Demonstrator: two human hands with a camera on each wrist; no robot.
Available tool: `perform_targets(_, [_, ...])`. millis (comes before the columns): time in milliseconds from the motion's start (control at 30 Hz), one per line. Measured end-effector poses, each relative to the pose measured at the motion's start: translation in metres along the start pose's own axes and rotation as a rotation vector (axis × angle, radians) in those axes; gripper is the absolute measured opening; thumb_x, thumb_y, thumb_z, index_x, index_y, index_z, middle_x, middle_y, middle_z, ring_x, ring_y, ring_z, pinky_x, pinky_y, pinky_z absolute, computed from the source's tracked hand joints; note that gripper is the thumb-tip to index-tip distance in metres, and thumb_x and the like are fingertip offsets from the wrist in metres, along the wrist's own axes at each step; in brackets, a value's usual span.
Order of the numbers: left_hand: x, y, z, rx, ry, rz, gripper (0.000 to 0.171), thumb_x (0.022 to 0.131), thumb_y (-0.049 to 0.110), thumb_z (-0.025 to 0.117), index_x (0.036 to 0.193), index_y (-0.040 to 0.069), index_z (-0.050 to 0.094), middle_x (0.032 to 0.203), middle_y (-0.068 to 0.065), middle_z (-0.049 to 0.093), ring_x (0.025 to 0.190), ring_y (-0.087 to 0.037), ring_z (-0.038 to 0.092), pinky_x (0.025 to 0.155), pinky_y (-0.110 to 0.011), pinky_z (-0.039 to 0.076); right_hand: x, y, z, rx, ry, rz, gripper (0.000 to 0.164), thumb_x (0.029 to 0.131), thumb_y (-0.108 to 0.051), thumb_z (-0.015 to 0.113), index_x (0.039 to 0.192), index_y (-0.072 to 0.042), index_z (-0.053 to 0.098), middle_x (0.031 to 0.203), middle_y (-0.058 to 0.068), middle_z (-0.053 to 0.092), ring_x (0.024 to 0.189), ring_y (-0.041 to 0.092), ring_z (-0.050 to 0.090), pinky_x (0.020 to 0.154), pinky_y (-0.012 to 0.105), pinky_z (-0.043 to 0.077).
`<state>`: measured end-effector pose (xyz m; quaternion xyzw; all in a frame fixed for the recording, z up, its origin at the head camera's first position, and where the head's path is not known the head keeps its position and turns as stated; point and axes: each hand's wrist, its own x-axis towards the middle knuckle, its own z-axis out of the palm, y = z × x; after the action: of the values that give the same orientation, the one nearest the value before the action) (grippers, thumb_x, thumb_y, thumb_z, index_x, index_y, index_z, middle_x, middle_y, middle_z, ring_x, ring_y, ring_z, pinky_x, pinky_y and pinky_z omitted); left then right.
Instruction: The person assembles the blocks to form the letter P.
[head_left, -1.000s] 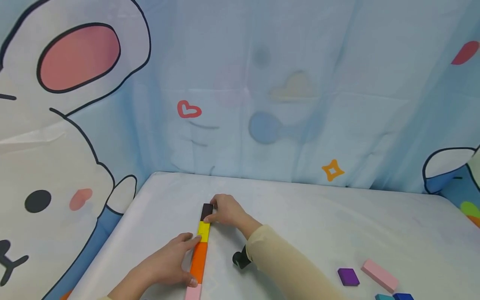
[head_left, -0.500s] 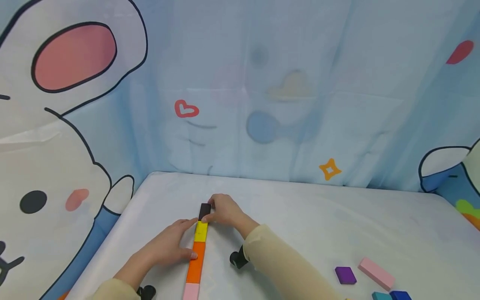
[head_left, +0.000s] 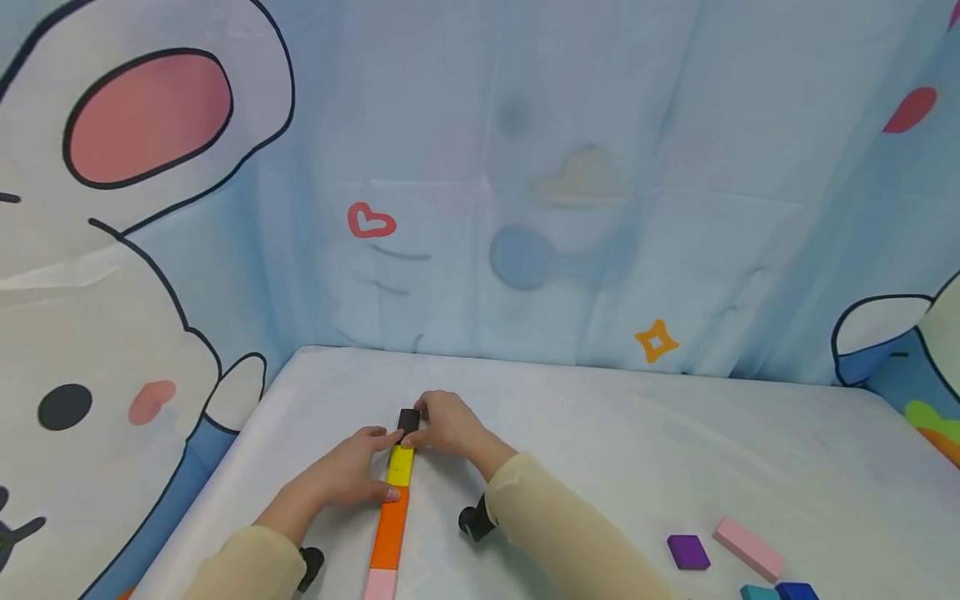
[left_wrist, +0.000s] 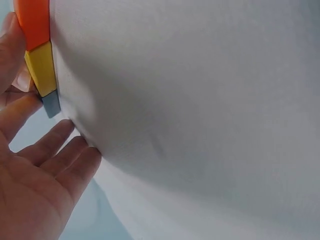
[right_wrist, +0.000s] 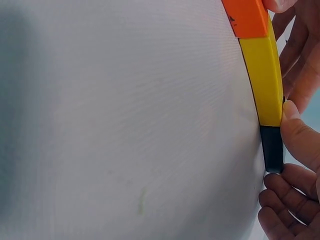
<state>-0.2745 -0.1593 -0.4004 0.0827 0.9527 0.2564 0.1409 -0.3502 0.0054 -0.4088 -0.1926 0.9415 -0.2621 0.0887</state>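
On the white table a line of blocks runs away from me: pink (head_left: 381, 585), orange (head_left: 390, 533), yellow (head_left: 400, 468) and, farthest, black (head_left: 408, 419). My right hand (head_left: 457, 429) pinches the black block, its thumb on the side and its forefinger at the far end. In the right wrist view that thumb (right_wrist: 300, 137) lies against the black block (right_wrist: 272, 147). My left hand (head_left: 341, 471) reaches in from the left. Its forefinger touches the row near the yellow-black joint, and its thumb rests on the orange block; the other fingers are extended.
At the right front lie a purple block (head_left: 687, 552), a long pink block (head_left: 748, 548), a teal block (head_left: 759, 592) and a blue block (head_left: 797, 591). A printed cloth (head_left: 450, 292) hangs behind the table. Black wrist devices (head_left: 476, 518) sit at both cuffs.
My left hand has slid away from me along the row, its thumb moving from the orange-pink joint to the orange block's far end. My right hand stays at the black block.
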Motion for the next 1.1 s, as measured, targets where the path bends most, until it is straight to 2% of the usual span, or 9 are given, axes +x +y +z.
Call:
perform_targets(233, [0.0, 0.008, 0.004, -0.006, -0.01, -0.007, 0.082, 0.081, 0.023, 0.088, 0.153, 0.013, 0.049, 0.157, -0.025, 0.041, 0.142, -0.045, 0.044, 0.115, -0.065, 0.039, -0.01, 0.009, -0.004, -0.023, -0.009, -0.019, 0.053, 0.086, -0.029, 0.085, 0.128, -0.003, 0.066, 0.119, 0.014, 0.07, 0.105, 0.025, 0.064, 0.102, 0.041, 0.056])
perform_targets(400, [0.001, 0.01, 0.005, 0.016, -0.005, 0.001, 0.081, 0.081, 0.023, 0.087, 0.152, 0.013, 0.05, 0.156, -0.025, 0.042, 0.141, -0.045, 0.045, 0.115, -0.064, 0.04, -0.021, 0.017, -0.017, -0.025, -0.055, -0.016, 0.056, 0.087, -0.028, 0.083, 0.134, -0.004, 0.063, 0.126, 0.014, 0.069, 0.114, 0.027, 0.064, 0.107, 0.043, 0.053])
perform_targets(500, [0.001, 0.01, 0.005, 0.029, -0.005, -0.01, 0.08, 0.082, 0.024, 0.087, 0.152, 0.013, 0.05, 0.156, -0.025, 0.042, 0.141, -0.045, 0.045, 0.114, -0.065, 0.041, -0.028, 0.026, -0.027, -0.043, -0.092, -0.014, 0.055, 0.087, -0.027, 0.083, 0.134, -0.005, 0.064, 0.126, 0.012, 0.069, 0.114, 0.025, 0.063, 0.108, 0.042, 0.053])
perform_targets(800, [0.0, 0.006, 0.004, 0.054, -0.007, -0.023, 0.083, 0.082, 0.026, 0.086, 0.154, 0.012, 0.047, 0.157, -0.027, 0.04, 0.141, -0.047, 0.044, 0.114, -0.065, 0.04, -0.062, 0.066, -0.062, -0.051, -0.141, -0.004, 0.05, 0.085, -0.021, 0.085, 0.129, -0.004, 0.067, 0.119, 0.007, 0.071, 0.115, 0.023, 0.064, 0.107, 0.043, 0.052])
perform_targets(1100, [0.0, 0.007, 0.005, 0.082, -0.019, -0.023, 0.084, 0.082, 0.028, 0.086, 0.154, 0.011, 0.046, 0.156, -0.029, 0.04, 0.14, -0.049, 0.044, 0.112, -0.065, 0.042, -0.112, 0.123, -0.098, -0.118, -0.144, 0.048, 0.047, 0.084, -0.022, 0.086, 0.124, -0.005, 0.069, 0.109, 0.0, 0.07, 0.106, 0.018, 0.063, 0.101, 0.041, 0.054])
